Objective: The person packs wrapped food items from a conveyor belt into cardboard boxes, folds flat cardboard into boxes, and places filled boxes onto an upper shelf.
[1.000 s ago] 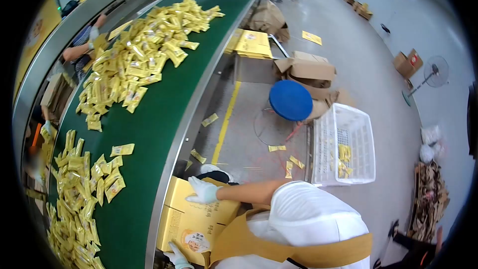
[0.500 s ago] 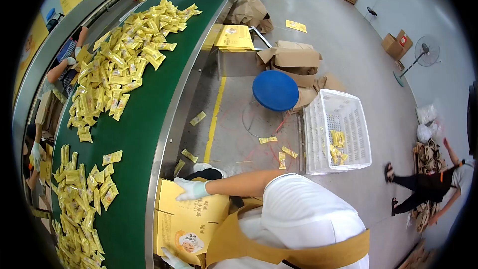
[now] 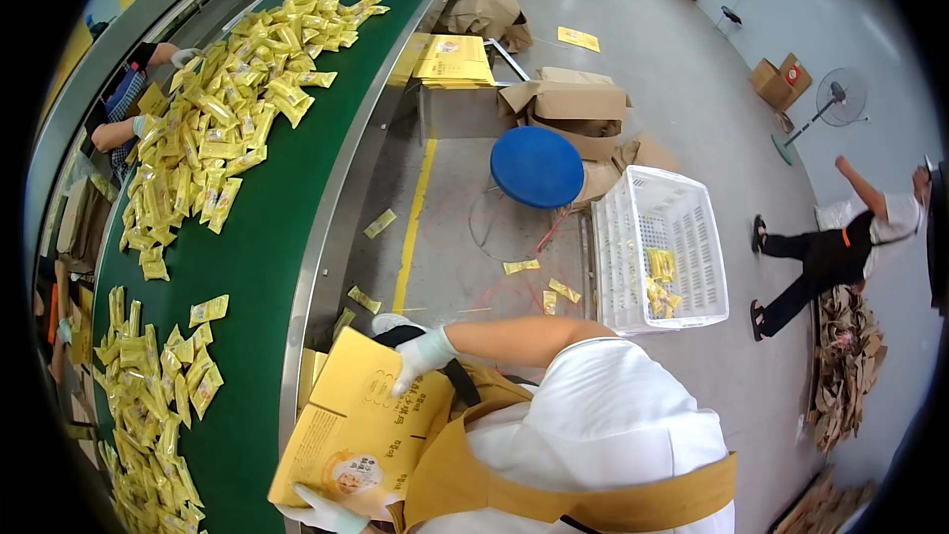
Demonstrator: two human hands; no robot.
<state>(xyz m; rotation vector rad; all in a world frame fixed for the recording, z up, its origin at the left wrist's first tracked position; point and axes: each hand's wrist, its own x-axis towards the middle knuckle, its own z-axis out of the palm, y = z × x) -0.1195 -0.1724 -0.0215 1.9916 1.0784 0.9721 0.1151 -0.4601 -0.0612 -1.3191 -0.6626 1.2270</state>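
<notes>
The fingers [image 3: 400, 381] of the right hand [image 3: 423, 352] grasped the upper side of a yellow carton [image 3: 366, 420], and those of the left hand [image 3: 321, 511] grasped its lower corner. The carton was tilted between the metal edge [image 3: 358, 148] of the conveyor belt [image 3: 262, 267] and the apron [image 3: 554, 491]. More yellow cardboard [image 3: 310, 368] showed just behind its upper corner.

The hold seemed likeliest to fail at the left hand: it had only a corner, so a quick turn could pull the carton free or bend it. The metal edge could catch or crease a flap if the carton swung against it. Pushed too far over the belt, it could knock the near packets [image 3: 148, 415] out of their heap. The packets [image 3: 364, 299] on the floor [image 3: 474, 287] lay close to the shoe [image 3: 393, 324], so a careless step could crush one or cause a slip. Across the belt, a co-worker's hand [image 3: 185, 57] was beside the far heap [image 3: 227, 109], well apart from both gloves.
</notes>
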